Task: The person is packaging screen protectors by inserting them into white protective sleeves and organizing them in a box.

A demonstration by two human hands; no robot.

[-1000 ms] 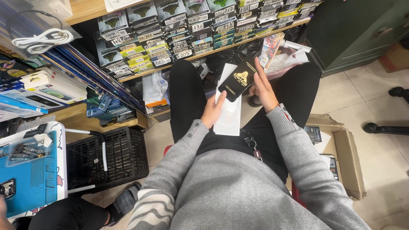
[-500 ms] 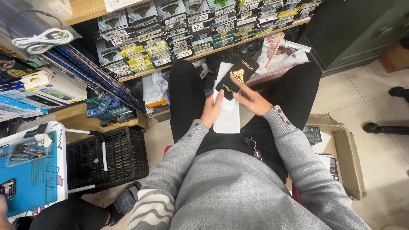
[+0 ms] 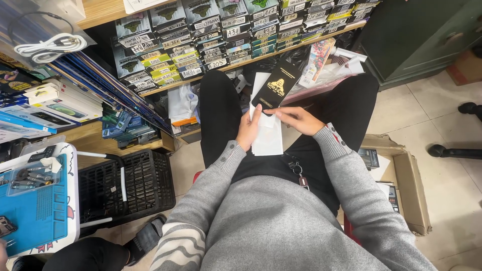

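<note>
My left hand (image 3: 249, 131) pinched the black packet (image 3: 276, 86) and white sheets (image 3: 267, 134) on my lap; my right hand (image 3: 295, 119) rested loosely open beside them. That thin pinch risked the packet slipping floorward.

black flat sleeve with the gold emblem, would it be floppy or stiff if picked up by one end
The black flat cardboard sleeve with the gold emblem is probably fairly stiff: it stands out straight beyond the left hand and right hand, without sagging. It looks thin, so likely light. Its smooth face may be a little slippery.
</note>
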